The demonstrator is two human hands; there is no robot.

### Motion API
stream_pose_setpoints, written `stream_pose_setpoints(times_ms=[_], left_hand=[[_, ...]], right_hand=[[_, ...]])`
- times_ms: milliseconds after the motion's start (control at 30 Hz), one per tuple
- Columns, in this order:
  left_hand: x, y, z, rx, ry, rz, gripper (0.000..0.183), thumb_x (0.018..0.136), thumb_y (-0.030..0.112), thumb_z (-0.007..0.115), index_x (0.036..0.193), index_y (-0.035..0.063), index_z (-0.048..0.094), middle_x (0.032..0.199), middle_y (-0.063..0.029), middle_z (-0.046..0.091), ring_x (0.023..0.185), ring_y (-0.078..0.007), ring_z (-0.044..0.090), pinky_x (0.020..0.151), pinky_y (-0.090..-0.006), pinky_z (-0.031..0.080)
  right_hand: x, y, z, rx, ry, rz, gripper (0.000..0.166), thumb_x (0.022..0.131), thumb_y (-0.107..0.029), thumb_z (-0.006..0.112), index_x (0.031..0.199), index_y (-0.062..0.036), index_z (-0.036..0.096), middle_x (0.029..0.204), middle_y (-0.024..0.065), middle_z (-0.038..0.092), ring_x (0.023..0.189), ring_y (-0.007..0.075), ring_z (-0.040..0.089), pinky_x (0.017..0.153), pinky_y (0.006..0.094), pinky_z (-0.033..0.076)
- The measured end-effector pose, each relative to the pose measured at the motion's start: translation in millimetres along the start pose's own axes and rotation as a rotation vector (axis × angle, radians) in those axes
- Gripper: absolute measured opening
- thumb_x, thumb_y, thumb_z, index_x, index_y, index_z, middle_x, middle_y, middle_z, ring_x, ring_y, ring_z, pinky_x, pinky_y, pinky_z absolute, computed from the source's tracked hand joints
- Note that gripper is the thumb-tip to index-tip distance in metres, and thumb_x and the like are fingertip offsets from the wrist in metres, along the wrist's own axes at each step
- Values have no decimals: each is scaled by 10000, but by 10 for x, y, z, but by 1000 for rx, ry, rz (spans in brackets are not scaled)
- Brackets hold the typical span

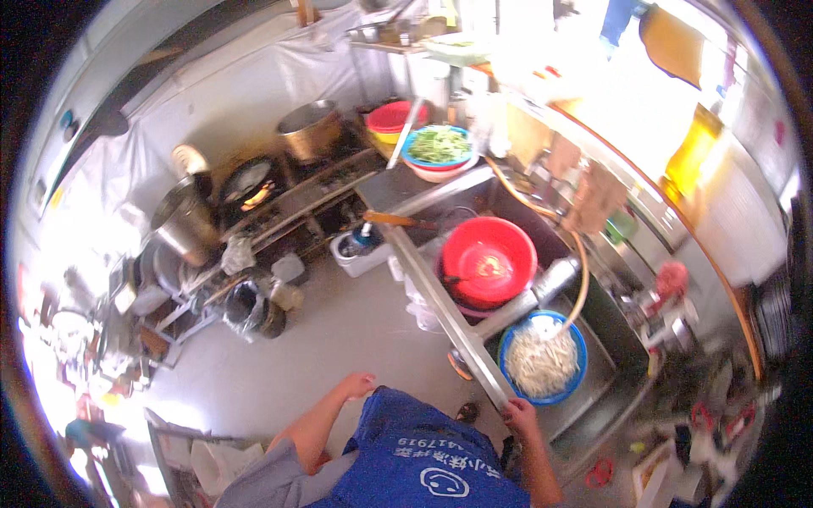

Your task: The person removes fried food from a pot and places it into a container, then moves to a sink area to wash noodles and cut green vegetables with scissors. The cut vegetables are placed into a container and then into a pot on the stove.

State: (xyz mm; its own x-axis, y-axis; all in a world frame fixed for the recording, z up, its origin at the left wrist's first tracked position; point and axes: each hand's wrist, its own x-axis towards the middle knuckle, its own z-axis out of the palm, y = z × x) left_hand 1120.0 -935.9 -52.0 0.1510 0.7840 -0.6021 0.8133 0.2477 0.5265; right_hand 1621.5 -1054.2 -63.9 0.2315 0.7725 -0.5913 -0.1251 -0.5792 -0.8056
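My left hand [357,385] is beside the corner of the blue apron [413,438] I wear; whether its fingers pinch the cloth I cannot tell. At the near end of the steel sink's rim [444,308], my right hand [521,416] has curled fingers that overlap the edge; the grip itself is unclear. Just beyond it, a blue-rimmed basin [543,365] of pale, thin strips of food stands in the sink. A yellowish hose [581,279] runs down into this basin. Further off, a red basin [489,260] with some liquid sits in the other sink compartment.
A blue basin of cut green vegetables [438,145] stands beyond the sink. Flames show at a wok [251,181] on the stove, beside a large metal pot [311,130]. A lined bin [254,308] and a white tub [362,251] stand on the floor. A wooden handle [397,220] crosses the sink corner.
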Motion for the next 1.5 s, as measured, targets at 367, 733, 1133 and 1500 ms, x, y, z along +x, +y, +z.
stream_pose_setpoints(times_ms=[367,733,1133,1500], left_hand=[[1563,-717,-1064,-262,-13,-23,383,798,312,697,1123,110,671,804,-82,690,629,-175,598,618,-344,501],[3292,-2076,-2939,268,-105,331,309,837,366,594,900,67,639,812,-131,659,756,-290,636,638,-434,507],[3183,-2502,-3378,-469,26,-181,336,839,366,643,914,39,663,809,-103,666,652,-199,574,628,-391,500],[2411,-2917,-3269,-864,-111,-520,293,840,132,647,1129,85,629,807,-56,642,613,-160,600,487,-306,475]], right_hand=[[1493,-1040,1154,50,-98,67,236,871,-131,648,1075,-30,585,820,64,632,677,190,625,539,323,529],[2232,-2430,3269,-58,-147,109,311,872,-167,644,1145,-59,541,957,92,616,789,239,641,604,394,550],[2856,-2452,3688,-601,165,-339,144,854,-169,587,853,-58,678,741,38,623,691,118,581,599,289,464],[3377,-2391,3602,-249,500,10,403,781,-225,735,1081,23,631,985,161,695,955,284,651,825,362,508]])
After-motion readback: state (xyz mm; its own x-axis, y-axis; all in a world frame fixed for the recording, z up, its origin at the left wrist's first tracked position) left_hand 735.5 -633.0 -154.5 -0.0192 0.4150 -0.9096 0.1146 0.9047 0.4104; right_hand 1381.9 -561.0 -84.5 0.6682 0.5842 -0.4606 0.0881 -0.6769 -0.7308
